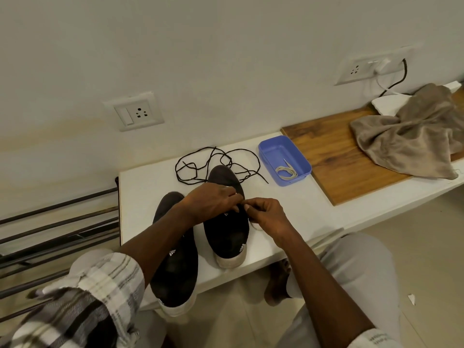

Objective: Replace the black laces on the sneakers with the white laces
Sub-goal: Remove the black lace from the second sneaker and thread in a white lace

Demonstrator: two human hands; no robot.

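Observation:
Two black sneakers with white soles stand on a white bench (140,187), toes toward the wall: the left sneaker (175,267) and the right sneaker (226,229). My left hand (213,200) lies over the right sneaker's lacing area. My right hand (266,214) pinches a white lace (256,226) at that sneaker's right side, fingertips nearly touching the left hand. Loose black laces (216,164) lie tangled behind the shoes. A second white lace (286,172) is coiled in a blue plastic box (268,149).
A wooden board (334,156) lies right of the box with a crumpled grey-brown cloth (406,139) on it. Wall sockets and a plugged cable are behind. A metal rack (57,229) stands at the left. My knees are below the bench edge.

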